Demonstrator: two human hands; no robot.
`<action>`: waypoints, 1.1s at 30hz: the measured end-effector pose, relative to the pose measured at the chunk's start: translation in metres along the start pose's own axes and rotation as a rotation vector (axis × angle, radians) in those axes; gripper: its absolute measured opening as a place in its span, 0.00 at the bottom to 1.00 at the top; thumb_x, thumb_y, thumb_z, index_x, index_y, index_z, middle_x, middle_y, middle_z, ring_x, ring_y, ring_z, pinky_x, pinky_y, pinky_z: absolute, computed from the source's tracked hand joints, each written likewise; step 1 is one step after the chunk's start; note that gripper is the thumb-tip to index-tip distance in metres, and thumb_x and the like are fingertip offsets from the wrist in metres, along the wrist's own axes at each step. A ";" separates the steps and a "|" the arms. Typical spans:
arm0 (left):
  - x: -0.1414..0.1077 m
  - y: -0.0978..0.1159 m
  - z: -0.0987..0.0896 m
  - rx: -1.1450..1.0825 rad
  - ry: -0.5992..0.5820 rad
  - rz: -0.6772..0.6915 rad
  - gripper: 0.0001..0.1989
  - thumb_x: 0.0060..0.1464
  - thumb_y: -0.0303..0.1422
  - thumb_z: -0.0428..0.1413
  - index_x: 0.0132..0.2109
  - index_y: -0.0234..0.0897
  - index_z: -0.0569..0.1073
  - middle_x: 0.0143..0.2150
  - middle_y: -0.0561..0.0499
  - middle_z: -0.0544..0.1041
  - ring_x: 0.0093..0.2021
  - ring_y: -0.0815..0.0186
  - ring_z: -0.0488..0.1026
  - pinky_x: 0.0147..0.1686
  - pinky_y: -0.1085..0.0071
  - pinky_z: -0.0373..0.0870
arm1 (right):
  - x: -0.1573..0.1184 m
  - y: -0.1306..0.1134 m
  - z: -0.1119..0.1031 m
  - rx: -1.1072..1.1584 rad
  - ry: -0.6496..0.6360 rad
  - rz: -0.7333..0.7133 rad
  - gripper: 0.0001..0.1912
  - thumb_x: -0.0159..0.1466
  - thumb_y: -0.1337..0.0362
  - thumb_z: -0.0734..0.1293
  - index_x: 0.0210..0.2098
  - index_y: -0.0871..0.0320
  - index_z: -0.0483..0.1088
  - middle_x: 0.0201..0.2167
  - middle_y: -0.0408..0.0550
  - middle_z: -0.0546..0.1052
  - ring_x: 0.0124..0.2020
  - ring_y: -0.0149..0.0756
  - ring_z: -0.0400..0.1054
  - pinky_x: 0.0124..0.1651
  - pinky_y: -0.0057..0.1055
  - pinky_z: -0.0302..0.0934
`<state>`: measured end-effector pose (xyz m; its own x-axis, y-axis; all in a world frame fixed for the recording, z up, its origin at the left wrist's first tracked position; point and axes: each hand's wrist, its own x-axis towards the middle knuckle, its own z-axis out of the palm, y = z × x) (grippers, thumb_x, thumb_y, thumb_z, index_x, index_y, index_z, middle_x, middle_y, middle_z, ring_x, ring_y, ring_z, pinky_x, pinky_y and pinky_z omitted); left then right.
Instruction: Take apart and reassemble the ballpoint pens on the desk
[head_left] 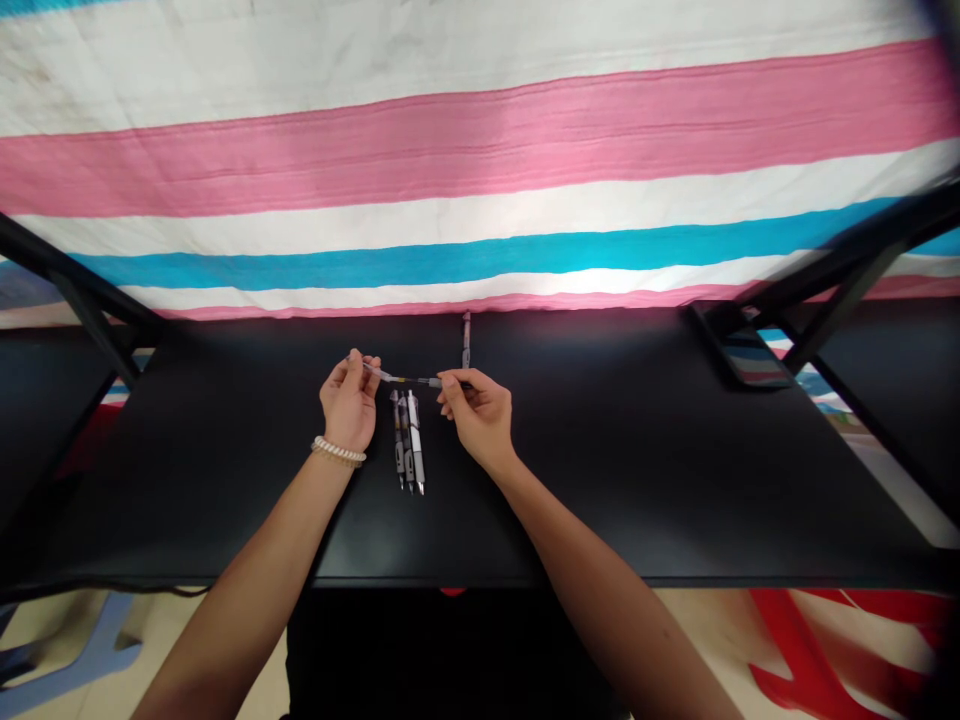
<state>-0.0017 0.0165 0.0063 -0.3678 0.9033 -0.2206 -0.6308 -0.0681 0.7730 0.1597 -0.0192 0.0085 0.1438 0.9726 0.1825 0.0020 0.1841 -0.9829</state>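
Observation:
Over the black table, my left hand (351,402) pinches the clear barrel (380,374) of a pen. My right hand (480,415) holds the pen's grey front part (430,382) between thumb and fingers. A thin dark refill (409,380) spans the gap between the two parts, roughly level. Just below lie a grey-gripped pen (397,450), a second one like it (406,450) and a white pen (417,450), side by side with tips toward me. Beyond my right hand, another pen (466,340) lies near the table's far edge.
A striped sheet (480,140) hangs along the far edge of the black table (637,480). A dark phone (750,350) rests at the right, by a black metal frame (810,280). Another frame (90,310) stands left. Below are a red stool (787,640) and a blue-grey stool (90,650).

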 end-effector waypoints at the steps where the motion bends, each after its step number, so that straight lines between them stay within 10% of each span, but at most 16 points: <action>1: 0.000 0.000 0.000 0.000 0.000 0.003 0.11 0.47 0.34 0.68 0.30 0.34 0.74 0.30 0.53 0.78 0.34 0.73 0.77 0.39 0.76 0.72 | -0.001 0.001 0.001 -0.021 -0.002 -0.019 0.14 0.64 0.52 0.68 0.37 0.57 0.76 0.24 0.44 0.76 0.21 0.30 0.69 0.25 0.28 0.67; 10: -0.009 -0.006 0.001 0.030 -0.149 -0.044 0.14 0.44 0.35 0.70 0.36 0.35 0.75 0.36 0.52 0.79 0.40 0.68 0.79 0.45 0.72 0.74 | -0.009 0.008 0.004 -0.298 -0.113 -0.343 0.09 0.66 0.58 0.66 0.35 0.54 0.76 0.34 0.49 0.81 0.36 0.37 0.76 0.43 0.35 0.71; 16: -0.011 -0.006 0.002 0.032 -0.161 -0.049 0.14 0.43 0.34 0.70 0.35 0.36 0.76 0.35 0.51 0.79 0.39 0.67 0.80 0.42 0.73 0.75 | -0.007 0.008 0.001 -0.432 -0.161 -0.180 0.12 0.69 0.56 0.63 0.38 0.55 0.75 0.20 0.43 0.75 0.19 0.31 0.68 0.28 0.28 0.63; 33: -0.007 -0.006 0.001 0.010 -0.118 -0.012 0.15 0.43 0.34 0.70 0.35 0.35 0.75 0.33 0.52 0.79 0.37 0.67 0.80 0.43 0.70 0.75 | -0.004 0.005 -0.003 -0.538 -0.237 -0.207 0.12 0.68 0.57 0.62 0.40 0.57 0.73 0.22 0.42 0.74 0.19 0.28 0.65 0.26 0.25 0.58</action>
<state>0.0054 0.0112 0.0034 -0.2770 0.9477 -0.1588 -0.6276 -0.0533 0.7767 0.1624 -0.0223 0.0032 -0.1367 0.9407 0.3105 0.5133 0.3354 -0.7900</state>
